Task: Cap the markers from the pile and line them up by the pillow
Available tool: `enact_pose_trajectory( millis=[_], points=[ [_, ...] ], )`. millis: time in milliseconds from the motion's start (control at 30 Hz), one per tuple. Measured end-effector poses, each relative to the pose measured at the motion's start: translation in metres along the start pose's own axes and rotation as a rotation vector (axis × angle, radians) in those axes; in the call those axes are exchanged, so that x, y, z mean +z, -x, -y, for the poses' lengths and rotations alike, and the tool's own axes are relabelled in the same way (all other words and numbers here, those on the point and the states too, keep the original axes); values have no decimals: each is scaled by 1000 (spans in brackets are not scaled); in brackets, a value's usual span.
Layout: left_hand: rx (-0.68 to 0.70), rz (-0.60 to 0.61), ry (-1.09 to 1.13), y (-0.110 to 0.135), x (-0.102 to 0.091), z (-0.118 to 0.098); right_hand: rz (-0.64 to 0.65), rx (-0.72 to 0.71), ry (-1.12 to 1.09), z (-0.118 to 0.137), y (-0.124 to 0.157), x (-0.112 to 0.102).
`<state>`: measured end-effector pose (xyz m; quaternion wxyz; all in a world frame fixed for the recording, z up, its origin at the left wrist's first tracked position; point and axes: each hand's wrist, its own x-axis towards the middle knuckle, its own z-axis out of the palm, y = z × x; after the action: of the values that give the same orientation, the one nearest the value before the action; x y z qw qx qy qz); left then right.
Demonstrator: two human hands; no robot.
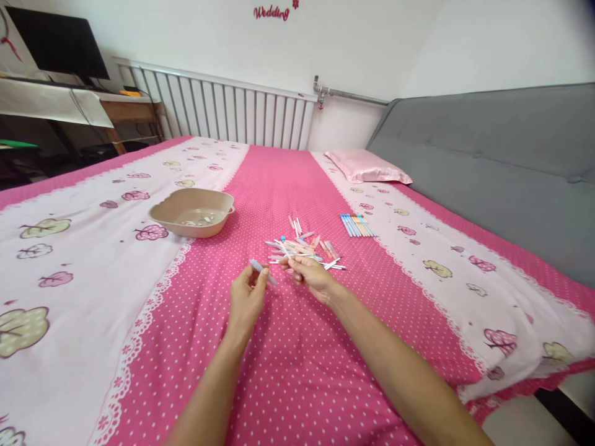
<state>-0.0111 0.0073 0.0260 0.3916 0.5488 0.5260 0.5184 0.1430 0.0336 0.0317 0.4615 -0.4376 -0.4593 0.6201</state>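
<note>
My left hand [246, 294] is closed, pinching a pale bluish-purple marker [263, 272] between thumb and fingers. Just to its right, my right hand [309, 277] has its fingertips closed on a slim white stick [283, 248] that points up and to the left. What else the right fingers may cover is hidden. Right behind that hand lies a loose pile of markers and thin white sticks [304, 246] in pink, peach, white and blue. A neat row of capped markers [357, 225], blue to orange to teal, lies farther right.
A beige plastic basin [193, 210] with small pale pieces inside stands at the left on the pink dotted bedspread [288, 371]. A pink pillow [367, 165] rests by the grey headboard [483, 155]. Behind the bed are a white radiator [223, 108] and a desk with a monitor [58, 46].
</note>
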Motion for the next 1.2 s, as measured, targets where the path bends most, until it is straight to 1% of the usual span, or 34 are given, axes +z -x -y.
enact_pose_trajectory(
  millis=[100, 167, 267, 433, 533, 667, 800, 933, 1200],
  points=[
    [56, 51, -63, 0, 1, 3, -22, -68, -150, 1, -2, -1],
    [93, 95, -95, 2, 1, 2, -23, -98, -195, 4, -2, -1],
    [126, 166, -149, 4, 2, -2, -30, -146, -196, 11, -1, -2],
    [175, 267, -240, 9, 3, -8, -81, -279, -194, 20, 4, -3],
    [210, 308, -277, 11, 4, -10, -106, -323, -171, 23, 7, -1],
    [225, 337, -291, 11, 6, -11, -166, -455, -21, 26, 11, 1],
    [250, 360, -361, 12, 6, -9, -196, -554, 50, 29, 14, 2],
    [261, 371, -372, 12, 6, -10, -186, -589, 71, 30, 16, 2],
    [230, 387, -375, 12, 6, -12, -142, -603, 129, 26, 16, 3]
  ],
)
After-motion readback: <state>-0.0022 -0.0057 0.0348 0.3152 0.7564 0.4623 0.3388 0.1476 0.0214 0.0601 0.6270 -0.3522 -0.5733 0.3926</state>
